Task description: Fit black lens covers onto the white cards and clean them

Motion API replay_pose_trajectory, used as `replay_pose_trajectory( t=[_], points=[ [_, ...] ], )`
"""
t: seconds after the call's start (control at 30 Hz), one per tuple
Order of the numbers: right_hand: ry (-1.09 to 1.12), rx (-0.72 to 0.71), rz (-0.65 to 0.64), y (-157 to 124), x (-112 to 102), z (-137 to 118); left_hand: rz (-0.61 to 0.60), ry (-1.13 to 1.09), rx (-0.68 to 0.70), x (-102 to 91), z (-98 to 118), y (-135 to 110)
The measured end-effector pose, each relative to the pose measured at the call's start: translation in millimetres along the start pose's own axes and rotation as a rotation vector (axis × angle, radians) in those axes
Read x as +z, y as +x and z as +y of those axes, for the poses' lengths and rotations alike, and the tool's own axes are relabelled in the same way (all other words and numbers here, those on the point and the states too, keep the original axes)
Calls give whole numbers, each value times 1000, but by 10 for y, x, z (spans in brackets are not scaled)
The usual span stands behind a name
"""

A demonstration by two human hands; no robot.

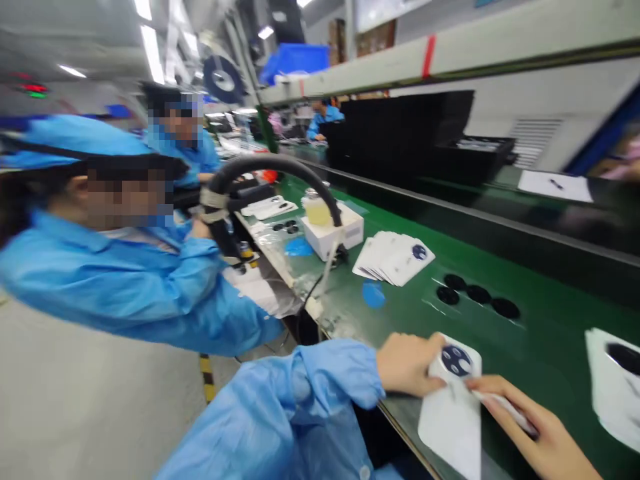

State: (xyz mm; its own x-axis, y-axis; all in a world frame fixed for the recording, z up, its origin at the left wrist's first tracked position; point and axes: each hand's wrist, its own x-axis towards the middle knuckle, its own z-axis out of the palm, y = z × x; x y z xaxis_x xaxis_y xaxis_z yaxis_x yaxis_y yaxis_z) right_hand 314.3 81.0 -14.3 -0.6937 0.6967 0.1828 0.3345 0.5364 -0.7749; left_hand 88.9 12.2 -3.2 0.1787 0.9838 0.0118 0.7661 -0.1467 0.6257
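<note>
The left hand (407, 363) pinches the top of a white film sheet (450, 427) on the green bench (545, 340), and the right hand (530, 427) holds its edge. It seems light and soft, so better to take it by the edges.

A co-worker in a blue coat and cap (125, 280) sits at the near edge of the green table (545, 313), with a second co-worker in blue (193, 157) just beyond, and another farther down the line. A black hose (270, 167) arches over a white box (333, 233), and a jar of yellow liquid (317, 210) stands on that box. Nearby lie a fanned stack of white cards (390, 260), a row of black discs (479, 294) and a loose blue disc (373, 294). Black trays (405, 133) sit across the table, beside a sheet of paper (555, 185) with a pen (556, 184) on it. Higher up, on a pale shelf (450, 47) — a strip of red tape (427, 57) wraps its edge — a blue bin (295, 61) sits toward the far end.
</note>
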Motion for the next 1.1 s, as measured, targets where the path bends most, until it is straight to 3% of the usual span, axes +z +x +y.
replay_pose_trajectory(
  t=[0.1, 0.23, 0.37, 0.67, 0.83, 1.1],
  points=[
    [64, 112, -136, -97, -1, -60, 1, -46, 52, -31, -133, 218],
    [141, 118, -145, -45, 3, -169, -38, -102, 129, -5, -265, 593],
    [162, 108, -138, -50, 28, -178, -111, -87, 222, 26, -288, 810],
    [206, 81, -119, -70, 42, -152, -214, -17, 300, -121, -233, 865],
    [252, 61, -66, -79, 126, -271, -279, -4, 283, -123, -223, 871],
    [365, -38, -318, -78, 487, -568, -414, 90, 280, -143, -190, 990]
  ],
)
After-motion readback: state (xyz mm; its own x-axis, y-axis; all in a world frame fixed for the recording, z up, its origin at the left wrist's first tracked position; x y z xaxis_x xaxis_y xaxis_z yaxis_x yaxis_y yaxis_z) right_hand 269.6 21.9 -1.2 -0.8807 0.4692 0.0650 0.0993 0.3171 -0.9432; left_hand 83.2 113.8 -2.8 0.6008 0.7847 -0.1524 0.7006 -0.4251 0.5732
